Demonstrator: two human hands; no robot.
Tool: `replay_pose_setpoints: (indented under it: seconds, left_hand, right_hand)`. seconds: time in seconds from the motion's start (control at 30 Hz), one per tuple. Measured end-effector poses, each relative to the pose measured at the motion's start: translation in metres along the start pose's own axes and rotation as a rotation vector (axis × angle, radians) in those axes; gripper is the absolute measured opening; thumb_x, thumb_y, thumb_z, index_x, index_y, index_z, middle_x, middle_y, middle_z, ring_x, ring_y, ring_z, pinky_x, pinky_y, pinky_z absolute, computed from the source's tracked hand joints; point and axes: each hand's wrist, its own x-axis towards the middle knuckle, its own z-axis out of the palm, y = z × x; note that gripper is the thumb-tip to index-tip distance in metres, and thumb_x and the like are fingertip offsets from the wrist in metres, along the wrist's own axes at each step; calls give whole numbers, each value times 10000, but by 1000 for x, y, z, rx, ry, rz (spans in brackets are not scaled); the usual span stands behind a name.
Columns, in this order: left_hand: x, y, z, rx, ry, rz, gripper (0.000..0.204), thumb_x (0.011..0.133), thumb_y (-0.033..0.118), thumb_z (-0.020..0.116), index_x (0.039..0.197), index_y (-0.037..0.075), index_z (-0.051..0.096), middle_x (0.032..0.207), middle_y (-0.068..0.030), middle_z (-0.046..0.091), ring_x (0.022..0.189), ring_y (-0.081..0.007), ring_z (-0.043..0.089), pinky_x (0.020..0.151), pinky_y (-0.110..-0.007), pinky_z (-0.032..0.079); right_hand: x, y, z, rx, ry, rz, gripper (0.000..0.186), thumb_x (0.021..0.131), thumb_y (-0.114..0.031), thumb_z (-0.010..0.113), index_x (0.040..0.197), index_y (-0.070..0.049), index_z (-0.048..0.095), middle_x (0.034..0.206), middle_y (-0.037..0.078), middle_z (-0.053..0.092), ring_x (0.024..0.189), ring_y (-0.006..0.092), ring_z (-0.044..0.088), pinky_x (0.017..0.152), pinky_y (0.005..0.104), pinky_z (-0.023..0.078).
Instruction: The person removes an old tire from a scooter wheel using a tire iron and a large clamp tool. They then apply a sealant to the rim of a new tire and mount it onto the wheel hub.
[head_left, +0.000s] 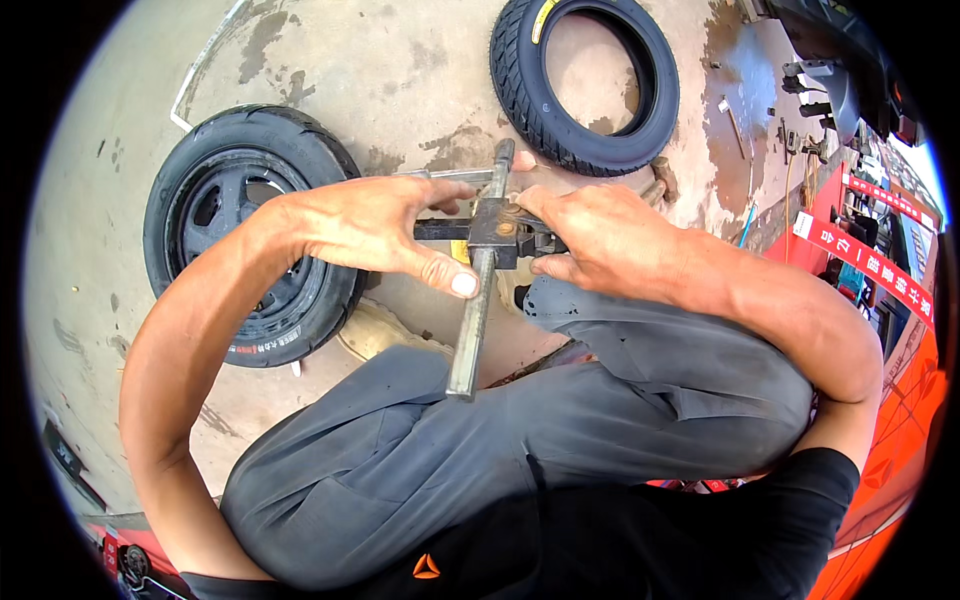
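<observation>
- Metal bar and dark block make up the clamp-like tool, held out in front of the seated person's knees, above a concrete floor.
- Thumb and fingers of the left hand are spread well apart, the fingers reaching toward the upper part of the bar, the thumb lower down with its tip at the bar's left edge; whether the fingertips press on the metal cannot be told.
- Fingers of the right hand are curled round the dark fitting at the block's right side, pinching it against the thumb; some fingertips are hidden from view.
- Slanting through the block, the bar's upper end points away from the person and its lower end comes down over the gap between the legs.
- Grey trousers cover the bent legs just below the tool; a black shirt with a small orange emblem shows at the lower edge.
- Left of the hands, a wheel with black rim and tyre lies on the floor, partly covered by the left forearm.
- Beyond the right hand lies a loose tyre bearing a yellow label.
- Red panels with white lettering stand at far right.
</observation>
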Motion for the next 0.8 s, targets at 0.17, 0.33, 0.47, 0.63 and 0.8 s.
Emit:
replay_pose_setpoints:
  seconds: [0.17,0.33,0.47,0.63,0.8]
  left_hand:
    - [18,-6,39,-68,0,-4,1086,673,682,954,1330,-100,582,1157,-196,681,1156,-342,657,1018,-421,516]
    - [42,-19,49,-55,410,137,1138,614,652,996,1351,-104,570,1266,-269,644,1262,-381,617,1097,-470,484]
    - [71,-19,24,115,530,136,1125,599,627,997,1362,-88,581,1287,-302,655,1281,-428,625,1113,-487,488]
    - [99,-14,-5,41,631,116,1072,587,548,1010,1385,-38,600,1312,-278,660,1314,-430,602,1114,-499,485]
    - [137,-40,-25,216,966,51,960,602,430,1013,1325,-49,601,1274,-274,659,1266,-428,608,1093,-496,486]
  right_hand:
    - [3,-1,0,-281,81,-34,520,871,-118,808,1298,-39,521,1111,207,747,932,424,737,772,511,603]
    - [29,29,9,-158,371,-8,410,857,-95,797,1184,11,573,918,218,742,914,422,746,786,532,591]
    - [44,46,-15,-201,406,98,367,830,-92,794,1176,-30,686,962,212,757,949,431,731,839,525,574]
    - [80,75,-46,-418,402,66,369,822,-75,767,1181,-31,697,917,228,754,923,444,732,835,537,577]
    - [117,95,-58,-332,499,95,442,836,-58,723,1274,-10,691,1046,260,757,1043,433,732,921,520,582]
